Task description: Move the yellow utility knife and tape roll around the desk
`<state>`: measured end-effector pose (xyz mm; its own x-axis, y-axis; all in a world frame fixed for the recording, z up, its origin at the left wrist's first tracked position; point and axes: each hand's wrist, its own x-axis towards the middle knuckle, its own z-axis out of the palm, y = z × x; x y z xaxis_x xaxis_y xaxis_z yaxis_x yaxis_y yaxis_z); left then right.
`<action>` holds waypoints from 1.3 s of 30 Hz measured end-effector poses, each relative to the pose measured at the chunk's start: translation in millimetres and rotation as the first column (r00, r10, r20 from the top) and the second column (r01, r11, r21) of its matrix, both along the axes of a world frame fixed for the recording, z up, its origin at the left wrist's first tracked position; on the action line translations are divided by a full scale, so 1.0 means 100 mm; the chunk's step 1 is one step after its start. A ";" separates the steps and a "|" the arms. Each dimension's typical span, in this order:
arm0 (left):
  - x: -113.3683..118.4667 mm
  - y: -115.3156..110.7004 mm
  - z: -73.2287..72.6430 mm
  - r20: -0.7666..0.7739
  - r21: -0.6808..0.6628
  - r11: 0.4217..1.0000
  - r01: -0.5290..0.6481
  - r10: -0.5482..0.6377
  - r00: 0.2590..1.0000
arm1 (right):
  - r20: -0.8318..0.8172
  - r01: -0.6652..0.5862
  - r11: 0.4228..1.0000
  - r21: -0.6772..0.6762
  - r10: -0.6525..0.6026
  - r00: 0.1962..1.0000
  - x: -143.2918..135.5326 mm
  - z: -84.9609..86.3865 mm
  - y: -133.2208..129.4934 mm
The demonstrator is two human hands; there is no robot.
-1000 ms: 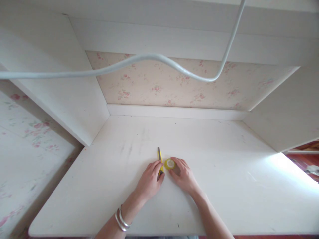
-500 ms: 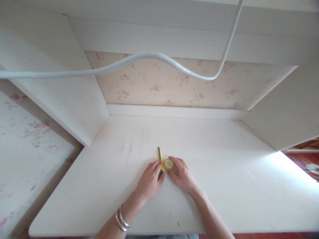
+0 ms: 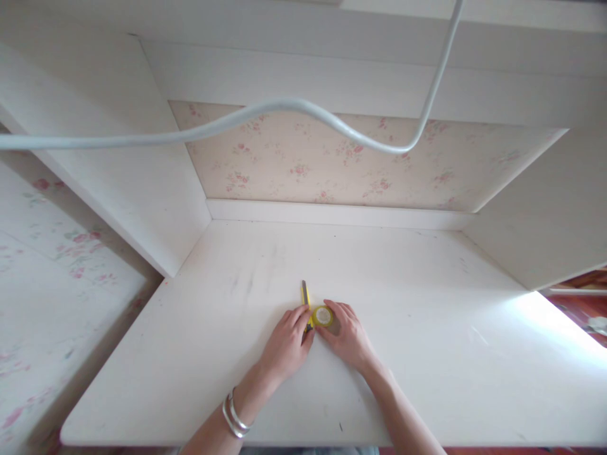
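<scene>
A yellow and black utility knife [image 3: 305, 294] lies on the white desk [image 3: 417, 366], its narrow end pointing away from me. My left hand [image 3: 288, 341] is closed on the knife's near half, with fingertips and thumb about it. Just right of the knife is a yellow roll of tape [image 3: 323, 316] with a pale round middle, lying flat. My right hand [image 3: 348, 332] grips the roll from its right side, fingers at the far edge and thumb at the near edge. The two hands are close together, and knife and roll are side by side.
White side panels [image 3: 142, 158] rise left and right of the desk, with floral wallpaper [image 3: 303, 161] at the back. A pale cable [image 3: 284, 104] crosses the upper view. Past the right edge, a reddish floor [image 3: 576, 300] shows.
The whole view has shifted slightly with my head. Both hands keep their hold, and the knife and roll stay side by side.
</scene>
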<state>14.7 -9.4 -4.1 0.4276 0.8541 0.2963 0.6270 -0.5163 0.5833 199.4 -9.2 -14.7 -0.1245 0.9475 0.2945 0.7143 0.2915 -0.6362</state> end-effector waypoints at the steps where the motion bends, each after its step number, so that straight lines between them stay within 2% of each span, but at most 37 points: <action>1: 0.00 0.00 0.00 0.001 0.003 1.000 0.000 0.000 1.000 | -0.007 -0.006 1.000 0.009 0.006 1.000 0.00 0.00 0.00; 6: 0.01 -0.01 0.01 0.004 0.014 1.000 -0.001 0.001 1.000 | -0.035 -0.046 0.997 0.054 0.048 0.998 0.01 -0.01 0.00; 14: 0.01 -0.01 0.01 -0.008 0.005 1.000 -0.006 0.006 1.000 | 0.004 -0.059 0.998 -0.003 0.059 0.998 0.00 0.05 0.01; 25: 0.01 0.00 0.01 -0.003 0.011 1.000 -0.014 0.014 1.000 | -0.001 0.004 0.999 0.037 -0.004 1.000 -0.02 -0.01 -0.01; 28: 0.01 0.00 0.02 -0.003 0.019 1.000 -0.006 0.006 1.000 | 0.007 0.100 0.993 0.057 -0.101 0.995 0.09 0.00 -0.02; 30: 0.01 0.00 0.02 -0.007 0.012 1.000 0.003 -0.003 1.000 | 0.015 0.230 0.971 0.065 -0.231 0.973 0.28 0.01 -0.03; 32: 0.00 0.00 0.02 -0.008 -0.002 1.000 0.002 -0.002 1.000 | 0.024 0.394 0.917 0.055 -0.396 0.918 0.54 0.01 -0.04; 35: 0.00 -0.01 0.01 -0.003 -0.019 1.000 -0.007 0.007 1.000 | 0.057 0.604 0.796 0.046 -0.606 0.793 1.00 0.01 -0.08; 37: 0.01 -0.01 0.01 0.010 -0.021 1.000 -0.011 0.011 1.000 | 0.080 0.671 0.739 0.064 -0.674 0.734 1.26 -0.01 -0.13; 39: 0.01 -0.01 0.01 0.030 -0.015 1.000 -0.024 0.025 0.999 | 0.104 0.695 0.717 0.055 -0.696 0.710 1.44 -0.03 -0.18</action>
<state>15.5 -10.5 -2.9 0.3977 0.8685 0.2959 0.6213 -0.4922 0.6097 343.3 -27.2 -18.0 0.5367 0.7757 0.3320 0.7819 -0.3093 -0.5413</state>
